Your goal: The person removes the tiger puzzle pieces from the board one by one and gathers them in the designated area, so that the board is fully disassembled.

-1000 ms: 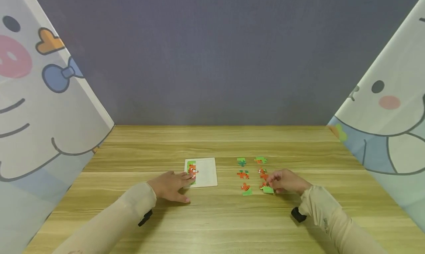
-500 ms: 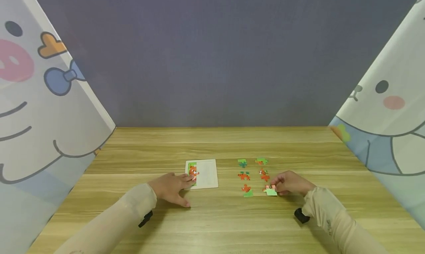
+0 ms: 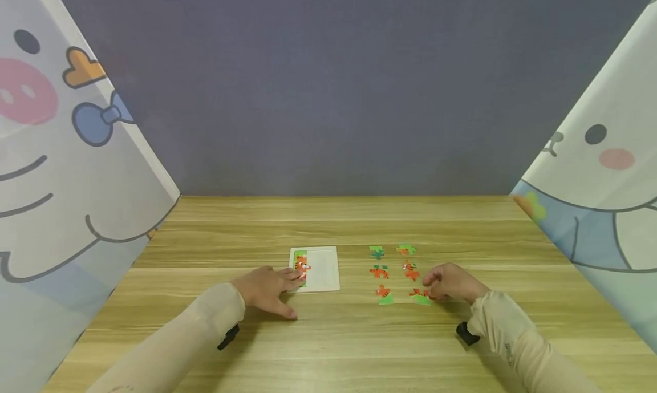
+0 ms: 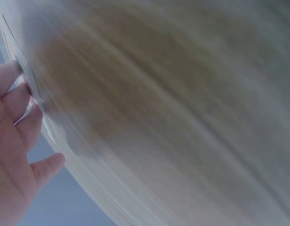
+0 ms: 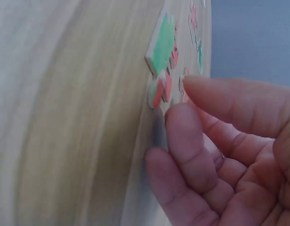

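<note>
My left hand (image 3: pixel 268 290) lies with spread fingers over the lower left part of a white square puzzle tray (image 3: pixel 324 268). Down the tray's left side runs a joined strip of tiger puzzle (image 3: pixel 301 260), partly covered by those fingers. My right hand (image 3: pixel 454 283) is just right of a green and orange puzzle piece (image 3: pixel 423 299) at the lower right of the loose pieces. In the right wrist view this piece (image 5: pixel 164 47) lies on the table. A narrow gap separates it from my loosely curled fingers, which hold nothing.
Other loose pieces lie in two columns right of the tray, among them a tiger-face piece (image 3: pixel 411 271), a striped orange piece (image 3: pixel 379 273) and a green piece (image 3: pixel 377 251). A grey panel (image 3: pixel 328 96) rises behind the wooden table (image 3: pixel 328 347); printed cloths flank it.
The lower-right piece was moved slightly right by my right hand, looked tilted half a second ago, and now lies flat, released. My left hand has stayed on the tray.
</note>
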`<state>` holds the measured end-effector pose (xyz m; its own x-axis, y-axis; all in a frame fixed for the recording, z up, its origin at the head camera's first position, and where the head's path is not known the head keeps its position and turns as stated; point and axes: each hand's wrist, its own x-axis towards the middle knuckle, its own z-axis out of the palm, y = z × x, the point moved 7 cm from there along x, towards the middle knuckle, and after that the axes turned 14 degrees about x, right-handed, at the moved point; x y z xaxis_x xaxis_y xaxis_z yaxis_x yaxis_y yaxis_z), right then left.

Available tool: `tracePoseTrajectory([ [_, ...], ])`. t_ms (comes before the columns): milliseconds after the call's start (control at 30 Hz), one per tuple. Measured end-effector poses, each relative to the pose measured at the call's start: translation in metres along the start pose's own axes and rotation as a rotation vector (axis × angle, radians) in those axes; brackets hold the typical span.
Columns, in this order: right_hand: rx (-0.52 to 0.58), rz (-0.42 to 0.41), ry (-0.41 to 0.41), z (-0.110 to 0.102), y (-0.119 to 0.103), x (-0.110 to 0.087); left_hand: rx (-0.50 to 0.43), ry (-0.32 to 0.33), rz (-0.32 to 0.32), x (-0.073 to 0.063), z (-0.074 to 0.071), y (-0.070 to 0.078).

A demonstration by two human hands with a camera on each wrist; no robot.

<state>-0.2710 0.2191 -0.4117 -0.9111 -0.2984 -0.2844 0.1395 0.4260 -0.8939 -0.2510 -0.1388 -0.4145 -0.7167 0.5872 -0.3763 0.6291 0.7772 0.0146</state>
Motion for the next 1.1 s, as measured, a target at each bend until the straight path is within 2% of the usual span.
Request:
tracePoseTrajectory([
  [167, -0.018, -0.041, 0.010, 0.000, -0.003, 0.003, 0.004, -0.003, 0.007, 0.001, -0.002, 0.001],
  [333, -0.010, -0.042, 0.020, 0.005, -0.010, 0.009, 0.012, -0.010, 0.004, 0.000, -0.004, 0.002],
  [500, 0.020, -0.089, -0.012, 0.015, -0.019, 0.021, 0.026, -0.019, -0.013, -0.001, -0.004, 0.003],
  [800, -0.142, -0.203, -0.100, 0.029, -0.038, 0.039, 0.060, -0.030, -0.033, 0.002, -0.004, 0.004],
  [1100, -0.233, -0.278, -0.114, 0.049, -0.066, 0.052, 0.068, -0.034, -0.027, 0.006, -0.004, 0.010],
])
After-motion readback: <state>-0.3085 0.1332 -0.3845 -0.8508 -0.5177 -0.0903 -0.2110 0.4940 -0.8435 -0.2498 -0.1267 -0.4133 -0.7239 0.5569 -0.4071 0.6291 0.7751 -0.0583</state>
